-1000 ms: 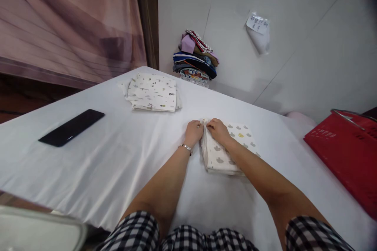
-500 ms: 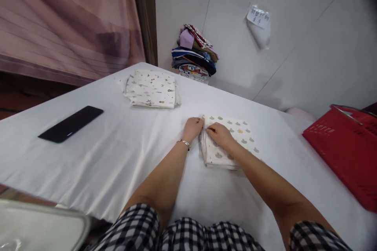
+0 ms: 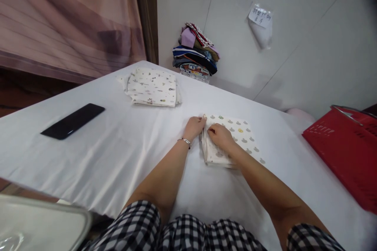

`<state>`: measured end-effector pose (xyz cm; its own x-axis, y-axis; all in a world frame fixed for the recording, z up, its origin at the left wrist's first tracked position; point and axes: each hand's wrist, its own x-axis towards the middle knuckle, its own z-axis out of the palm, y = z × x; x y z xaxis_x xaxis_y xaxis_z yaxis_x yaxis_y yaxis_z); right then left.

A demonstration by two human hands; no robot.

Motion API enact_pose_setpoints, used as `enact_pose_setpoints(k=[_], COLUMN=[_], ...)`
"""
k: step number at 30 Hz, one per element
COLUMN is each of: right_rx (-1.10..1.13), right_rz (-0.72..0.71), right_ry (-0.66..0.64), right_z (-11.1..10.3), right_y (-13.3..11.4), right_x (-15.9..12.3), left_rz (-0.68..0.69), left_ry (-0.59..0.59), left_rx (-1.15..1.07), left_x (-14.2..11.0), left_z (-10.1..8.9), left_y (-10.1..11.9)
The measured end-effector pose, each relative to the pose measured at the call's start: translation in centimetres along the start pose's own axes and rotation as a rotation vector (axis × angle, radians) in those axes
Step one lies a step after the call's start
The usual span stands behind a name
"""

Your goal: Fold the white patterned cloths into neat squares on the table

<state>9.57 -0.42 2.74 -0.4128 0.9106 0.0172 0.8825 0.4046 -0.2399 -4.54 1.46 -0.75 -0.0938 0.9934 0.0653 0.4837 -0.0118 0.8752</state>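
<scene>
A folded white cloth with small grey and yellow prints (image 3: 237, 138) lies on the white table (image 3: 118, 153) in front of me. My left hand (image 3: 194, 126), with a silver bracelet on the wrist, pinches the cloth's far left corner with closed fingers. My right hand (image 3: 220, 135) rests on top of the cloth near its left edge, fingers curled and pressing on the layers.
A second folded printed cloth (image 3: 152, 86) lies at the table's far left. A black phone (image 3: 72, 120) lies at the left. A pile of coloured clothes (image 3: 196, 55) stands against the wall. A red basket (image 3: 344, 145) sits at the right.
My right hand has slid a little toward me along the cloth's left edge, uncovering more of the cloth's far side. My left hand stays at the corner.
</scene>
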Motion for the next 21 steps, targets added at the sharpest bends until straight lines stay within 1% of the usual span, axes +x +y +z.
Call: enact_pose_setpoints(k=[5,11,15,19,21], right_rx=[-0.030,0.081,0.094,0.038,0.002], right_rz=[-0.002,-0.073,-0.153,-0.254,-0.267], right_ry=[-0.010,0.012,0.043,0.113,0.122], right_z=[0.5,0.6,0.6,0.8,1.1], right_y=[-0.8,-0.9,-0.9,-1.5,-2.0], right_x=[-0.2,-0.3,-2.1,-4.7,-5.8], left_rz=[0.079,0.123,0.124,0.140,0.133], left_ry=[-0.020,-0.046,-0.030,-0.018,-0.009], left_rx=[0.046,0.087,0.096,0.122,0.134], left_x=[0.1,0.5,0.6,0.7,0.7], left_z=[0.1,0.6,0.8,0.9,1.0], left_y=[0.3,-0.8,-1.1,-1.2,-1.3])
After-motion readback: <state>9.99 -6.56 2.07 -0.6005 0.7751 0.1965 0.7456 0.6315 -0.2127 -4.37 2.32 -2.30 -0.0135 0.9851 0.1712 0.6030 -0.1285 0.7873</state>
